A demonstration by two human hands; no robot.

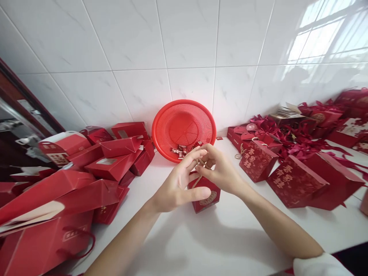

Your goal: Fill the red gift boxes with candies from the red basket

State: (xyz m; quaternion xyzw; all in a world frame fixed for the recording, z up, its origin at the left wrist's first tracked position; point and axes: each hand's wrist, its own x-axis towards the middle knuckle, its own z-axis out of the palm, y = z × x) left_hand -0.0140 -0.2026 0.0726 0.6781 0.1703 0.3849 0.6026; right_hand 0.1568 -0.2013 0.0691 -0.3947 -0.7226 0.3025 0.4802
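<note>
A small red gift box with a gold emblem stands upright on the white tabletop, partly covered by my hands. A thin gold cord runs from its top up between my fingers. My left hand has its fingers bent around the cord, while its thumb sticks out in front of the box. Opposite it, my right hand pinches the cord between thumb and fingers. The fingertips of both hands meet just above the box, so the exact course of the cord there is hidden.
A red plastic basket tilts against the tiled wall, with small wrapped sweets at its bottom. Red cartons are heaped on the left. More gift boxes and dark pink ribbons lie on the right.
</note>
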